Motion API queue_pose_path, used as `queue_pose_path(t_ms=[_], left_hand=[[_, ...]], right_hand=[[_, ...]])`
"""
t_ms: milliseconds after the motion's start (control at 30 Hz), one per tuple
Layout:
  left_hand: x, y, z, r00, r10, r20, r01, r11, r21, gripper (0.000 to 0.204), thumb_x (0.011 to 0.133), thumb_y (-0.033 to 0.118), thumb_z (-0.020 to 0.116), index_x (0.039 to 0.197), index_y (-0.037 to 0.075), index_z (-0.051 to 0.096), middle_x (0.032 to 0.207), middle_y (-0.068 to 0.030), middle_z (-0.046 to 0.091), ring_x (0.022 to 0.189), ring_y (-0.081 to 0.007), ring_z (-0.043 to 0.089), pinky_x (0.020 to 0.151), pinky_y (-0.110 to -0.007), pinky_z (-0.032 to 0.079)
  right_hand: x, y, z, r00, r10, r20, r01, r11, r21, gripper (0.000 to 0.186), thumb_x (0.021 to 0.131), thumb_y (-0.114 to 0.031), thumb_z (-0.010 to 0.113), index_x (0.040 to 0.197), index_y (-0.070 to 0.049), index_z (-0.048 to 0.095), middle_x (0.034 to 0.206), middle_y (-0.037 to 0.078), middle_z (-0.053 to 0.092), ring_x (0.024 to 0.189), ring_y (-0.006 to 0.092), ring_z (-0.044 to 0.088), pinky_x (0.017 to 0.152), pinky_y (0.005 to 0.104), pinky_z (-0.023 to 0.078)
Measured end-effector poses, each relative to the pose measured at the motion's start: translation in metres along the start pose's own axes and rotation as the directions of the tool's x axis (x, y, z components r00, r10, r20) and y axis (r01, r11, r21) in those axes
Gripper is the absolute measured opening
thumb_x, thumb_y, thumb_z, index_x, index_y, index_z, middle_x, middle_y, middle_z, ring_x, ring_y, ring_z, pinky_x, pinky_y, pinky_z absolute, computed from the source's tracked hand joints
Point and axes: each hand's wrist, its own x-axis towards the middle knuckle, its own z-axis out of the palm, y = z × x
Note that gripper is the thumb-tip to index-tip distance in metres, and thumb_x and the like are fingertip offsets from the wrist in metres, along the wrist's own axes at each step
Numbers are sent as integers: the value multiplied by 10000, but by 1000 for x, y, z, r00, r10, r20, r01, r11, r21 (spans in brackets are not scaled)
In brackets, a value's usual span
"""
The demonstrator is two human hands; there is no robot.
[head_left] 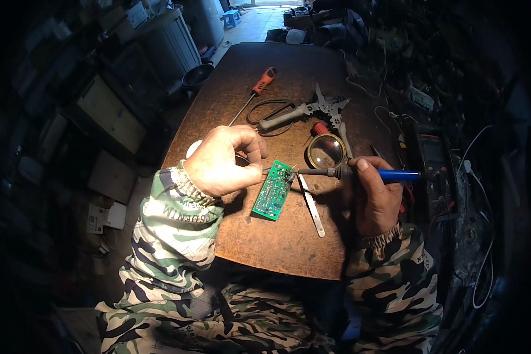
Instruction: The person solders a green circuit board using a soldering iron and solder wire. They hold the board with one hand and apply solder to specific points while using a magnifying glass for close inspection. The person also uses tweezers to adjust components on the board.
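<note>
My left hand (227, 160) pinches a thin wire (266, 170) at the upper left edge of a green circuit board (272, 193). That board lies tilted on the table, covered with small parts and solder joints. In my right hand (376, 192) is a soldering iron (399, 176) with a blue handle, its tip reaching left to the board's upper right corner. Whether the tip touches a joint is too small to tell. Metal tweezers (312, 207) lie just right of the board. Beyond the iron's shaft rests a round magnifying glass (325, 152) with a yellowish rim.
Farther up the wooden table (265, 253) lie an orange-handled screwdriver (264, 81), a grey plier-like tool (327, 110) and a red cylindrical object (320, 129). A multimeter (435, 154) stands at the right, among loose cables. Cabinets (109, 112) line the left side.
</note>
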Motion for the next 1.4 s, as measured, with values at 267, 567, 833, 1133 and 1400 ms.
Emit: queue_pose_path(t_ms=[267, 567, 833, 1133, 1400], left_hand=[[1, 2, 3, 997, -50, 53, 54, 996, -76, 104, 749, -23, 660, 694, 3, 576, 906, -92, 645, 817, -137, 645, 757, -282, 542], [2, -3, 5, 1000, 23, 3, -24, 998, 50, 99, 720, 39, 734, 746, -9, 651, 795, -67, 665, 742, -138, 662, 677, -290, 538], [-5, 6, 2, 998, -65, -14, 66, 994, 92, 123, 702, 77, 749, 753, -3, 670, 790, -94, 682, 731, -187, 676, 686, -340, 531], [-1, 5, 3, 999, -49, 22, 47, 994, 101, 133, 702, 85, 751, 748, -11, 671, 806, -105, 681, 721, -203, 678, 673, -352, 530], [-1, 12, 5, 998, -60, 5, 60, 994, 92, 129, 706, 80, 747, 748, -15, 670, 802, -101, 676, 716, -194, 676, 661, -352, 529]], right_hand=[[9, 1, -8, 998, 48, -33, -48, 999, -14, 197, 932, -185, 684, 911, 11, 680, 729, 41, 652, 571, 98, 564, 501, 242, 448], [7, -1, -7, 998, 69, 16, -67, 995, -69, 189, 931, -158, 687, 917, 30, 681, 777, 78, 695, 585, 113, 606, 514, 249, 477], [12, 6, 2, 1000, 24, 3, -23, 993, -112, 213, 937, -184, 667, 879, 20, 651, 627, 52, 606, 433, 129, 528, 390, 252, 385], [10, 5, -8, 998, 57, 34, -54, 994, -90, 189, 934, -163, 696, 908, 23, 673, 759, 80, 688, 567, 117, 605, 498, 249, 478], [9, 6, -7, 999, 39, 9, -38, 990, -133, 204, 946, -194, 683, 904, 4, 654, 702, 72, 652, 497, 128, 580, 416, 254, 438]])
